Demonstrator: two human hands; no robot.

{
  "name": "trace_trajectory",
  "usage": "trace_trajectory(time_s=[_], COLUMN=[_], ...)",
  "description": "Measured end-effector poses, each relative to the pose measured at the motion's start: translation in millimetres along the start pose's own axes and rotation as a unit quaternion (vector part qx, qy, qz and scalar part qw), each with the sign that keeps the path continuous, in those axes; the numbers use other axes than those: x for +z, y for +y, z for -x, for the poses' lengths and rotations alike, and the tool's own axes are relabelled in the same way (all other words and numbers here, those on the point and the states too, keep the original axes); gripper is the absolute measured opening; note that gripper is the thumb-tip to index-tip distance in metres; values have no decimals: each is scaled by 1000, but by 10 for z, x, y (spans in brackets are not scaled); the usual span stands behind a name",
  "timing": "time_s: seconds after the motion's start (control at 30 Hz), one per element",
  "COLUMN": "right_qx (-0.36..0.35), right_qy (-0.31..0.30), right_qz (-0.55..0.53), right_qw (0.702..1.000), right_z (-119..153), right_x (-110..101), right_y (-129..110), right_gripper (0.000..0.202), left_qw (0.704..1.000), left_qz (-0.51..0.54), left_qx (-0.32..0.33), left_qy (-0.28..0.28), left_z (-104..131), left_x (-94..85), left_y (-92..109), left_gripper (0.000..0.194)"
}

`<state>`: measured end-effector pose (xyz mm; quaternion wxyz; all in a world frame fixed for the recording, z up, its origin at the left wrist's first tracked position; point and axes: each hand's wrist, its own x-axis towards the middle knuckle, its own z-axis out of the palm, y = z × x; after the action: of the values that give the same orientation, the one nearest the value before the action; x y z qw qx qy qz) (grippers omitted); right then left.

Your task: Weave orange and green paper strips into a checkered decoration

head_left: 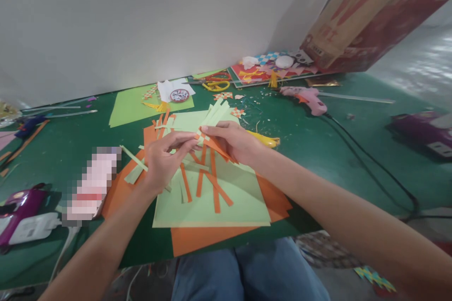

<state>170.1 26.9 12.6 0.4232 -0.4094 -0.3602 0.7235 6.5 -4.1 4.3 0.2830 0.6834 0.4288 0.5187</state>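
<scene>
Head view: both hands hold one small woven piece (202,137) of orange and pale green paper, raised over the middle of the green table (356,160). The left hand (165,153) pinches its left edge between thumb and fingers; the right hand (235,138) grips the other side, thumb laid on top near the checked weave. Pale green ends (219,112) fan out from the piece away from the person, and orange ends (218,148) stick out toward the lower right, partly under the right hand. Beneath the hands lie pale green sheets (229,214), on top of orange sheets (201,242) that show at the sides and the near edge. Loose orange strips (216,193) are scattered across the pale green sheets, crossing one another. Just beyond the hands sits a small checked scrap (238,113), and farther back are yellow-handled scissors (217,86). A bright green sheet (123,108) to the left carries a yellow tassel (158,106) and a round patterned disc (180,96) on white paper. A pink glue gun (310,99) lies to the right, its black cord (370,150) running toward the near edge. At the left, near the forearm, are a blurred pink object (93,178) and a purple power strip (26,202).
</scene>
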Motion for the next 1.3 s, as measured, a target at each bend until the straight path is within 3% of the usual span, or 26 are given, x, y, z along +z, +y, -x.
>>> trace_trajectory(time_s=[0.2, 0.3, 0.43, 0.53, 0.67, 1.17, 1.3], right_qx=[-48, -97, -126, -117, -124, -147, -141], right_qy=[34, 46, 48, 14, -36, -60, -58], right_qz=[94, 159, 225, 257, 298, 377, 372], right_qw=[994, 981, 965, 959, 946, 913, 916], right_z=[18, 47, 54, 41, 22, 8, 14], right_x=[10, 33, 31, -8, -58, -134, -125], right_y=[17, 22, 10, -19, -50, -79, -81], right_gripper=[50, 53, 53, 53, 38, 29, 29], left_qw=[999, 994, 988, 990, 992, 993, 991], left_qz=[-9, -14, -33, -32, -24, -13, -23], left_qx=[-38, -92, -103, -98, -100, -111, -117], left_qy=[-9, -63, -112, -100, -72, -49, -51], left_z=[-36, -65, -78, -80, -90, -100, -96], left_x=[-10, -15, -14, -13, -16, -9, -8], left_y=[42, 56, 46, 28, 10, 28, 35], left_gripper=[15, 21, 22, 23, 23, 25, 22])
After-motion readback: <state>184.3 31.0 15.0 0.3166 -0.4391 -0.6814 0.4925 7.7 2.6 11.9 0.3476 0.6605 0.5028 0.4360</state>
